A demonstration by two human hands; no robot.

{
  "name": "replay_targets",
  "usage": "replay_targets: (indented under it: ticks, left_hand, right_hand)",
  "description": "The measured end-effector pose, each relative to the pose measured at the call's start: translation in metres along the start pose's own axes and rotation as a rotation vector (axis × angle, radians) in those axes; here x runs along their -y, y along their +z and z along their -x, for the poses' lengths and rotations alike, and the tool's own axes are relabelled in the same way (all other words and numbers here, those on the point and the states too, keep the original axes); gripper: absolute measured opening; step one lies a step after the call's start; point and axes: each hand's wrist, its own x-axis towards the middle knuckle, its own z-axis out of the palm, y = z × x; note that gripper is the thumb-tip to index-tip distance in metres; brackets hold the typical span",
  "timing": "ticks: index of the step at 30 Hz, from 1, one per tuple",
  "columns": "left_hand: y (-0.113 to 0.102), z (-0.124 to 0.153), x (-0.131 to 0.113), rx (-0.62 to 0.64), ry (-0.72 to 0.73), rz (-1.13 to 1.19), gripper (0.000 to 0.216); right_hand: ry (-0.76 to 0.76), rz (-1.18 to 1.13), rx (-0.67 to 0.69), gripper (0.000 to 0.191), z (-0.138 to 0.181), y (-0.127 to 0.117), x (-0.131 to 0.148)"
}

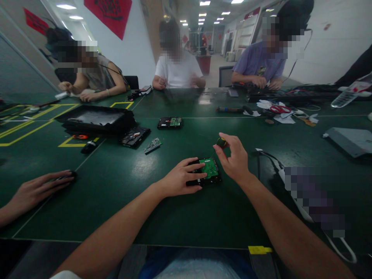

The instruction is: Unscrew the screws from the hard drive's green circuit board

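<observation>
One green surface: near edge running beneath both forearms, open room between that edge and one hard drive. One left hand: fingers spread, laid across the drive's left part. One right hand: thumb and fingers pinched round a dark, yellow-marked tool handle. Drive: near centre, black casing, green circuit board uppermost.

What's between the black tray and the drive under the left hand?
Between tray and drive, the head view shows a flat black unit, then a small circuit board.
</observation>
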Motion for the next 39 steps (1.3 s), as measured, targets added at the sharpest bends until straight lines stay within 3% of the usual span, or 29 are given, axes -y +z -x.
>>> replay_targets:
  ticks: [39]
  left_hand:
    - [0.0019,0.0000,0.0003,-0.025,-0.015,0.008,0.051]
  right_hand:
    - [-0.037,-0.004,0.021,0.061,0.0016,-0.0001,0.0010]
